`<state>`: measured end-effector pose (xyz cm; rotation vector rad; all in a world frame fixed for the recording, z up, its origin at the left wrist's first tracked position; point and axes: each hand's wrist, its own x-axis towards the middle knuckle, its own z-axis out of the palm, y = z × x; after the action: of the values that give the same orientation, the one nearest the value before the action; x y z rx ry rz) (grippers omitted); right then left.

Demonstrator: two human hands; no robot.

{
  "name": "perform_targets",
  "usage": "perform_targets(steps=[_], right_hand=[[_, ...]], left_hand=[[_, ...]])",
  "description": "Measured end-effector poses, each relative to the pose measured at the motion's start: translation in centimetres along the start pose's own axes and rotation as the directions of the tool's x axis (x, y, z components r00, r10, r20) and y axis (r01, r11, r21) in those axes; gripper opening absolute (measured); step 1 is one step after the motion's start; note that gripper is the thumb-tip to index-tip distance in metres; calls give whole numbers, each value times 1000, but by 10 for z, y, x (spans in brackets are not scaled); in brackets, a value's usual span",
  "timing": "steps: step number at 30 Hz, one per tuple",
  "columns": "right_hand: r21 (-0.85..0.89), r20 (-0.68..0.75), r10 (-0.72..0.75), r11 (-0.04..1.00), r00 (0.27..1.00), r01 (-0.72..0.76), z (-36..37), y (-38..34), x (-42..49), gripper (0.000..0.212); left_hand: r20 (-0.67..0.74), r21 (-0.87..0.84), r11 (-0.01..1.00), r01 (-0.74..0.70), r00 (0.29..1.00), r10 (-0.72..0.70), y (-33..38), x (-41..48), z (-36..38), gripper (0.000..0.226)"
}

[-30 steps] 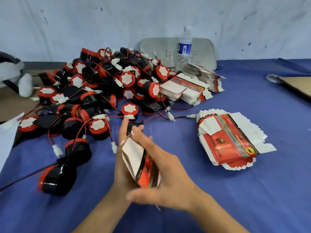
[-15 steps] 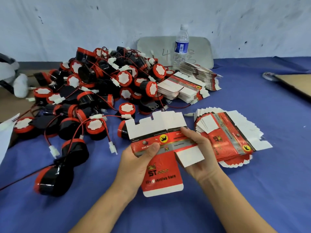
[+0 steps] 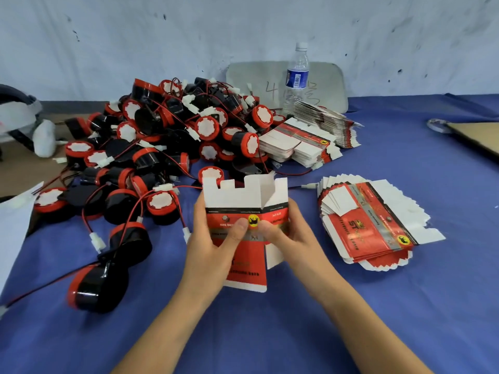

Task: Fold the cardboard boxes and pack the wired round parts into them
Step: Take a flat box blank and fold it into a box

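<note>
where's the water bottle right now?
Head view: the water bottle stands upright at the far edge of the table, right of centre, in front of the grey board, just behind the far stack of flat boxes.

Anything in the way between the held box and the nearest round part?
Nothing solid shows. Left hand and right hand grip the box; the nearest round part lies just beyond its top flaps, only a red wire crossing there.

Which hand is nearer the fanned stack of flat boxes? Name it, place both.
Right. The right hand grips the box at its edge facing the fanned stack; the left hand grips its far edge.
</note>
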<state>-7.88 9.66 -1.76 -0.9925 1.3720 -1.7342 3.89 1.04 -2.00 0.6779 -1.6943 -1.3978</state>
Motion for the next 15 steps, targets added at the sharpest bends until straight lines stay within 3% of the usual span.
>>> perform_targets(steps=[4, 7, 9, 11, 13, 15], right_hand=[[23, 157, 12, 1000, 987, -16, 6, -1, -7, 68], [51, 168, 24, 998, 986, -33, 8, 0, -9, 62], [68, 81, 17, 997, 997, -22, 7, 0, -7, 59], [31, -79, -23, 999, 997, 26, 4, -1, -4, 55], [-18, -213, -69, 998, 975, 67, -3, -2, 1, 47], [-3, -255, -80, 997, 964, 82, -8, -2, 3, 36]], left_hand=[[202, -74, 997, 35, 979, -19, 1, -7, 7, 74], [177, -121, 991, 55, 984, -33, 4, -8, 9, 78], [101, -139, 989, 44, 994, -30, 5, -7, 7, 74], [43, -125, 991, 47, 998, -42, 3, -6, 5, 49], [64, -142, 984, 104, 993, -95, 1, -8, 7, 23], [144, -199, 961, 193, 976, -166, -2, -8, 7, 19]])
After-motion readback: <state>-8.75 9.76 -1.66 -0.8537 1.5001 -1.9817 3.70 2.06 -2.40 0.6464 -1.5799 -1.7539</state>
